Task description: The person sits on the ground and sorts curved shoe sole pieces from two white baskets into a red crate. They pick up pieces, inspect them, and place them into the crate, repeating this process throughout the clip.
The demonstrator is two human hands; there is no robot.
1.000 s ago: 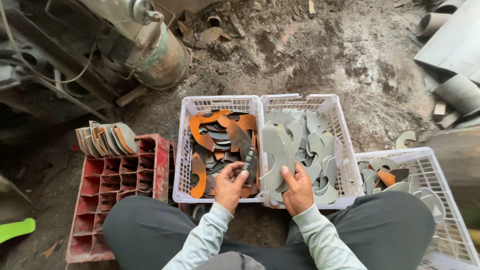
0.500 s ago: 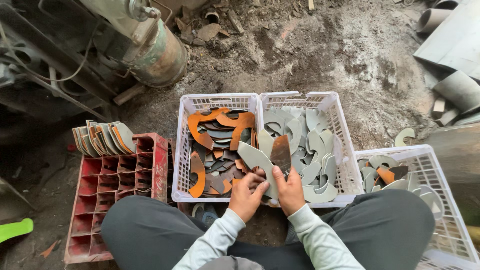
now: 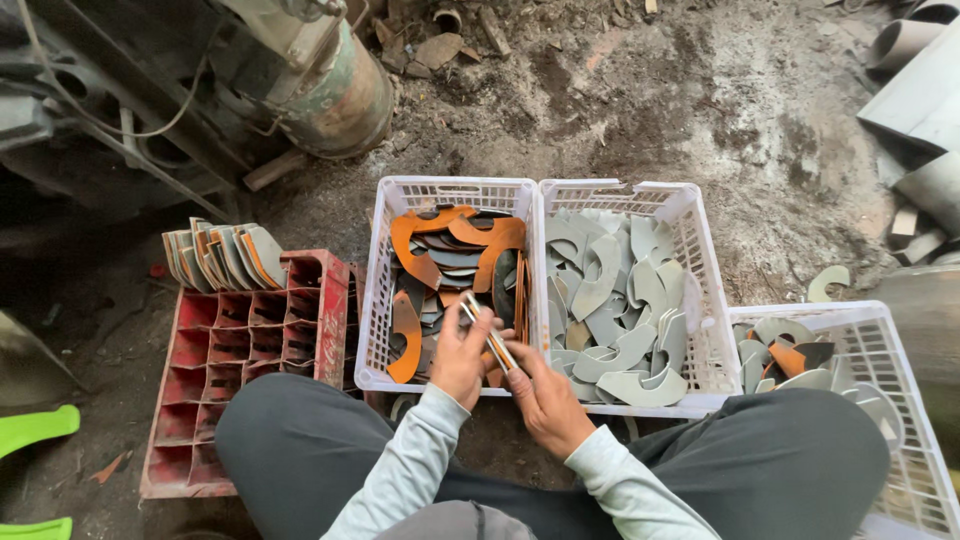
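Both hands — left hand and right hand — close their grip on a thin stack of flat curved cut pieces above the white plastic basket of orange and grey pieces — a loose pinch could spill them.

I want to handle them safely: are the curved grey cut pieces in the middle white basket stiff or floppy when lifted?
Probably stiff: the curved grey pieces keep their arcs while leaning on edge. Likely light, being thin and flat. The stack pinched between left hand and right hand stays straight, unsagging.
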